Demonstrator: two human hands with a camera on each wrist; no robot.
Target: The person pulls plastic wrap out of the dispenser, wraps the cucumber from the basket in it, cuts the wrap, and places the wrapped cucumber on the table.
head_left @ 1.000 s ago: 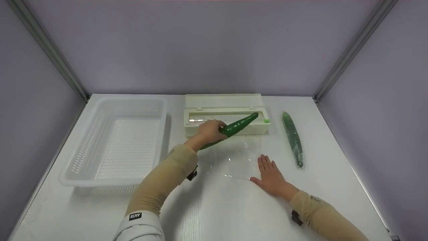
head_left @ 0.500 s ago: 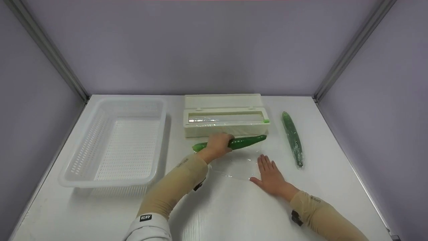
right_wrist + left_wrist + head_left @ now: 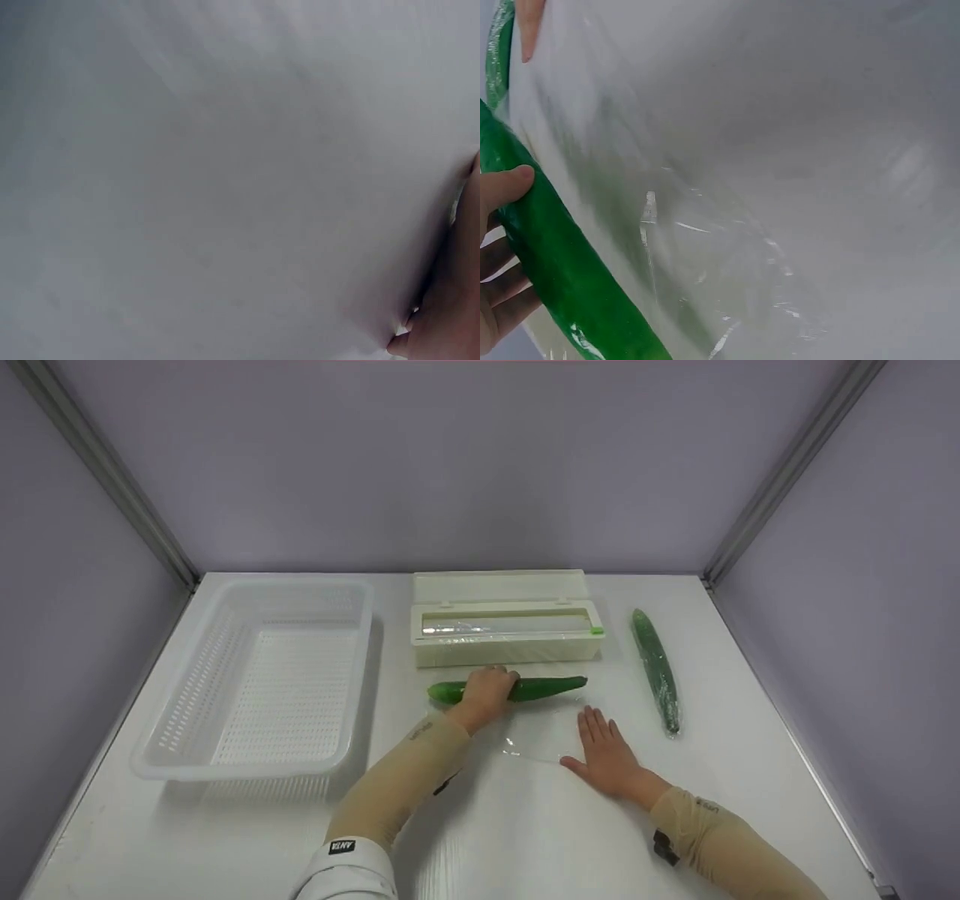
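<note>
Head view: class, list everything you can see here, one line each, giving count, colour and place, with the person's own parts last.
Bare cucumber: one, green, lying crosswise in front of the dispenser box, on the far edge of the film.
Wrapped cucumber: one, green under clear wrap, right of the box.
Cling film sheet: one, clear, flat on the table between the hands.
Dispenser box: one, cream, lid open, centre back.
Basket: one, white, perforated, left side.
Table: one, white.
Left hand: one, grips the bare cucumber.
Right hand: one, flat on the film's right edge.
Sleeves: two, tan, on the forearms.
</note>
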